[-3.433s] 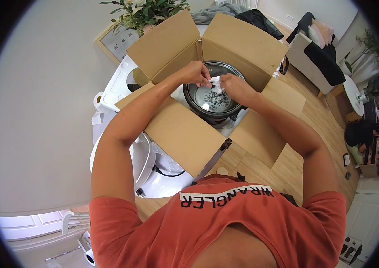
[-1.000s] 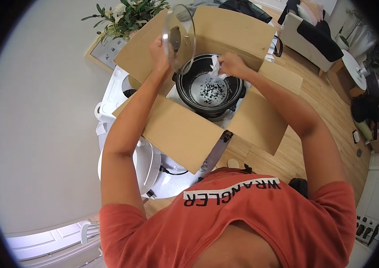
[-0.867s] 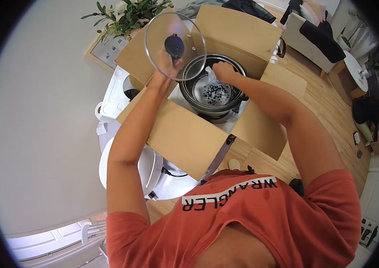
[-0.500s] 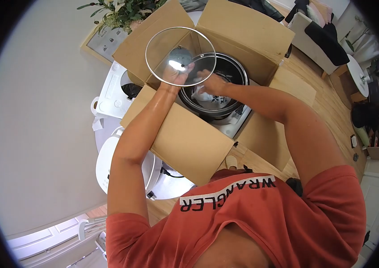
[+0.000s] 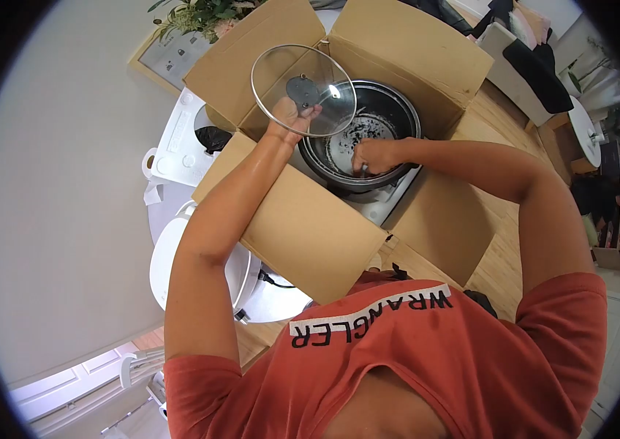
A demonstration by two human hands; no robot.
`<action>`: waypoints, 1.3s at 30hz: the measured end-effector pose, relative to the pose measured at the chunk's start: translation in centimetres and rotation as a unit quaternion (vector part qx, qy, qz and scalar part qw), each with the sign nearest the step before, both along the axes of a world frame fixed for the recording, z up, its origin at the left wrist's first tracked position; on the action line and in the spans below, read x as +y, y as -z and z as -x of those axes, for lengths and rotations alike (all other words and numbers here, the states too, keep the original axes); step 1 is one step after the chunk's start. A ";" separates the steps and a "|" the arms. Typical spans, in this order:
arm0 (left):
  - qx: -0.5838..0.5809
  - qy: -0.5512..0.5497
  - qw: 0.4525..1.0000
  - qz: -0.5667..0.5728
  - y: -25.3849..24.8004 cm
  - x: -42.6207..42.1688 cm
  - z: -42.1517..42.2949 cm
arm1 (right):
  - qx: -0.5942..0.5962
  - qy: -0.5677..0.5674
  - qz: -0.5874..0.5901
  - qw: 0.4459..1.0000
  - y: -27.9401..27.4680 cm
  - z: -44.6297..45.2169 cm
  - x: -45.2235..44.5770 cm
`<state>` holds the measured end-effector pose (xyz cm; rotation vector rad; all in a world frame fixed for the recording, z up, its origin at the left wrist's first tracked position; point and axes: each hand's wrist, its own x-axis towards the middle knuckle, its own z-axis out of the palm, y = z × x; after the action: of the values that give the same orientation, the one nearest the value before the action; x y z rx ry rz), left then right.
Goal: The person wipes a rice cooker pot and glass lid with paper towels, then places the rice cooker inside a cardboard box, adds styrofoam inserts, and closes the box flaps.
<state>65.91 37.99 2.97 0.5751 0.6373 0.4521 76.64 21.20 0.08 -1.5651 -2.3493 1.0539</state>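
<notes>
A round glass lid [image 5: 266,80] with a metal rim and a dark round knob is held up by my left hand [image 5: 292,118]. My fingers are closed about the knob, and the lid overlaps the pot's left edge from my view. Inside the dark pot [image 5: 406,110], my right hand [image 5: 377,156] is closed in a fist low against the near right side. A small pale bit shows by its fingers, but what it grips is mostly hidden. The pot's bottom looks whitish with many dark specks.
An open cardboard box [image 5: 310,238] surrounds the pot, flaps spread out. Under the pot is a white appliance [image 5: 379,208]. White plastic items [image 5: 186,150], a round white appliance [image 5: 171,260] and a black cable [image 5: 275,281] lie left. Flowers [image 5: 211,18] stand behind.
My right hand has moved lower and right in the pot and closed into a fist. The white crumpled material seen under it no longer shows spread out. The lid has shifted slightly right.
</notes>
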 end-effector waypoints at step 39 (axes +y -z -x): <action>0.009 -0.017 0.999 -0.042 0.2 -0.1 0.4 | -0.207 0.010 0.124 0.970 -2.7 -1.6 0.7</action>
<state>65.55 37.88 2.81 0.6494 0.6489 0.5071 78.28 21.94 2.77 -2.0730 -2.5247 1.1472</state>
